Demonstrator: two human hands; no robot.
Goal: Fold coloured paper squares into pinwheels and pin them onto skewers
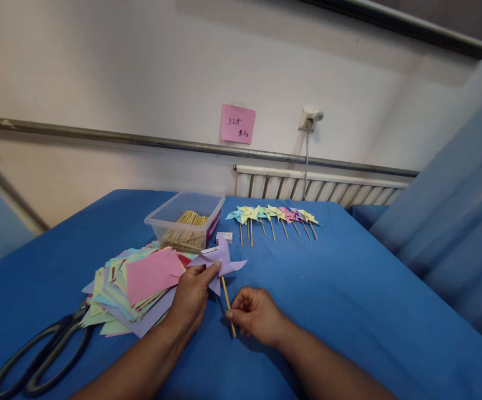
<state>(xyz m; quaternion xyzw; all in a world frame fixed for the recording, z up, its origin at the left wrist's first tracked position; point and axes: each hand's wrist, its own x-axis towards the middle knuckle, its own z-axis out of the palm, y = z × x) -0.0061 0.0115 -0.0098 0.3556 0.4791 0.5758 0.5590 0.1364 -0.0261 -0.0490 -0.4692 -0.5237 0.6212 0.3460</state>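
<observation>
A light purple paper pinwheel point(224, 253) on a thin wooden stick point(225, 289) is held over the blue cloth. My left hand point(191, 294) pinches the pinwheel at its centre, thumb on top of the paper. Lower down, the fingers of my right hand point(261, 316) are closed on the stick near its bottom end. The stick leans, its lower end toward me. Beside my left hand lies a messy stack of coloured paper squares point(155, 275), a pink one on top.
Large dark-handled scissors point(55, 347) lie at the front left. A clear plastic tub point(169, 236) holds many wooden sticks point(193, 218); a small box point(224, 238) stands next to it. Several finished pinwheels point(249, 214) lie in a row toward the radiator point(319, 186).
</observation>
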